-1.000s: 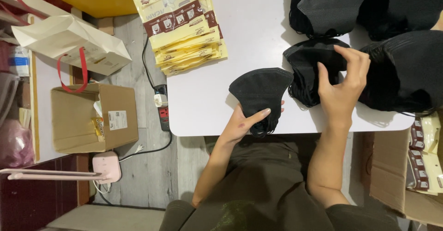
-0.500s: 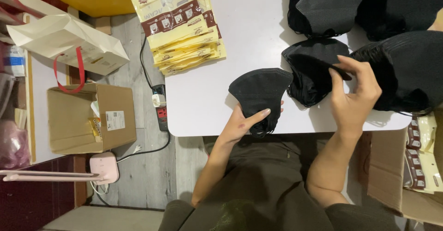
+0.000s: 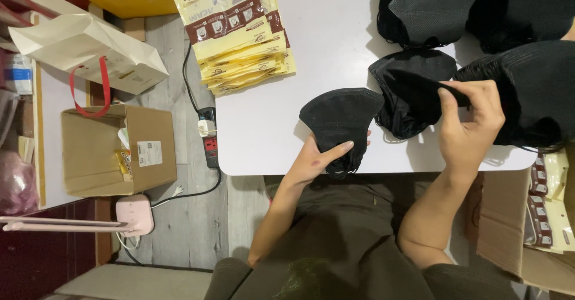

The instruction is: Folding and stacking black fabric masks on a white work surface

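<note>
While the left hand (image 3: 317, 156) is pressing flat on a small stack of black masks (image 3: 341, 123) at the near edge of the white table (image 3: 269, 132), the right hand (image 3: 470, 123) is pinching the edge of one black mask (image 3: 413, 90), fingers closed tight on it, just beside that stack. More black masks are sitting in big piles (image 3: 479, 6) behind (far side of the table), and yellow packets (image 3: 239, 30) are lying fanned out at the far left corner.
</note>
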